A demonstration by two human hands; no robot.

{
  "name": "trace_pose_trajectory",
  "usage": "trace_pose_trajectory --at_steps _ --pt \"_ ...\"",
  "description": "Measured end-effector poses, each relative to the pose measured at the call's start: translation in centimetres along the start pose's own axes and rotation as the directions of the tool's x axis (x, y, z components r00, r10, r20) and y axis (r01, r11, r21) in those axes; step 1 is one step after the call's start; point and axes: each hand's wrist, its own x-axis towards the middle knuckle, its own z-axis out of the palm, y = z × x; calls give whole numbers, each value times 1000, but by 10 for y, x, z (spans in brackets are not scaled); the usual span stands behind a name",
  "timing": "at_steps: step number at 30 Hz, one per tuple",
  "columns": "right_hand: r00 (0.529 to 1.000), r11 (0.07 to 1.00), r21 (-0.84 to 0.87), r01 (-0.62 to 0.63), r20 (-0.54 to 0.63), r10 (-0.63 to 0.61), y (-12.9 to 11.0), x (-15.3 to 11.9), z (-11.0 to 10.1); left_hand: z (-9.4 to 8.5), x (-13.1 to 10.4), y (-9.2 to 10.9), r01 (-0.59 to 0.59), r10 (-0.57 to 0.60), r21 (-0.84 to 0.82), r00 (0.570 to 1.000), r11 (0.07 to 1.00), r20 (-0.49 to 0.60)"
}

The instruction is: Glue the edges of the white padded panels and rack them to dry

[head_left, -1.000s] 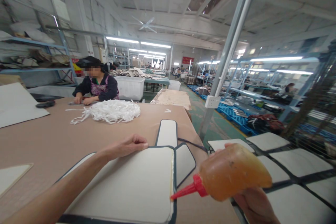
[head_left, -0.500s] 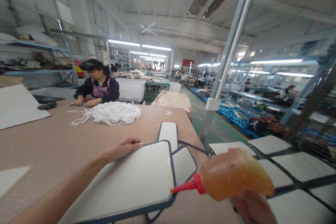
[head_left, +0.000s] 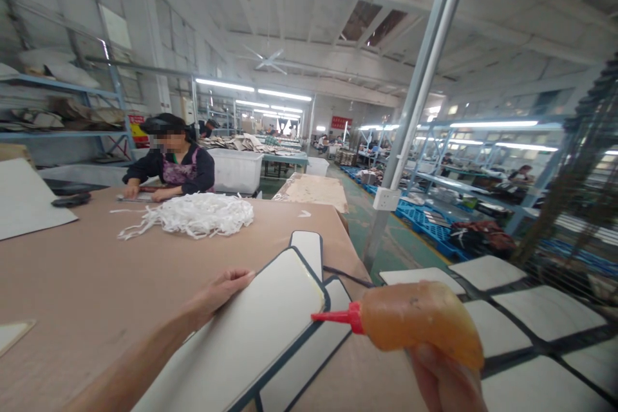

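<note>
My right hand [head_left: 441, 370] grips a squeeze bottle of amber glue [head_left: 418, 315] from below, tilted on its side. The bottle's red nozzle [head_left: 333, 317] points left, its tip at the dark edge of a cream-coloured panel [head_left: 241, 328]. A yellowish bead of glue runs along the panel's far right edge, round the corner. At the panel's far left edge, my left hand [head_left: 224, 290] pinches the rim between thumb and fingers. Under this panel lie another dark-edged panel [head_left: 309, 357] and a narrower one [head_left: 308, 252], both partly covered.
A heap of white strips [head_left: 203, 214] lies on the brown tabletop [head_left: 120, 290]. Behind it a co-worker [head_left: 176, 161] sits with both hands on the table. More pale panels [head_left: 548, 312] are laid out at right, beyond a metal post [head_left: 410, 109] with a socket box.
The panel has turned counter-clockwise under my left hand, so its corner now points away to the right. The bottle has shifted slightly left and up, its nozzle now past the corner.
</note>
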Motion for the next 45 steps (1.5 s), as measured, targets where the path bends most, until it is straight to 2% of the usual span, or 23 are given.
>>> trace_pose_trajectory --at_steps 3,9,15,24,30,35,38,41,45 --pt "1000 999 42 24 -15 -23 4 2 -1 3 0 -6 -8 8 -33 1000 999 4" --pt "989 988 42 147 7 -147 15 13 -15 6 -5 -11 -5 4 -73 1000 997 -15" --pt "988 988 6 153 23 -153 10 15 -13 9 -12 -13 4 -9 -114 999 993 -44" --pt "994 994 32 107 36 -108 12 9 0 6 -12 -25 -3 1 -127 1000 992 -19" --pt "998 999 16 41 46 -41 11 4 8 10 -13 -23 -1 -3 -157 1000 988 -25" --pt "993 996 14 88 79 -89 15 3 6 15 -17 -16 34 -44 -177 998 984 -49" --pt "997 999 35 42 67 -44 14 0 9 16 -16 -15 47 -60 -203 997 978 -56" --pt "999 999 41 -5 35 4 11 -4 15 16 -12 -17 53 -64 -208 997 977 -48" --pt "998 1000 21 -19 57 17 10 -8 19 15 -6 -22 51 -62 -221 997 974 -45"
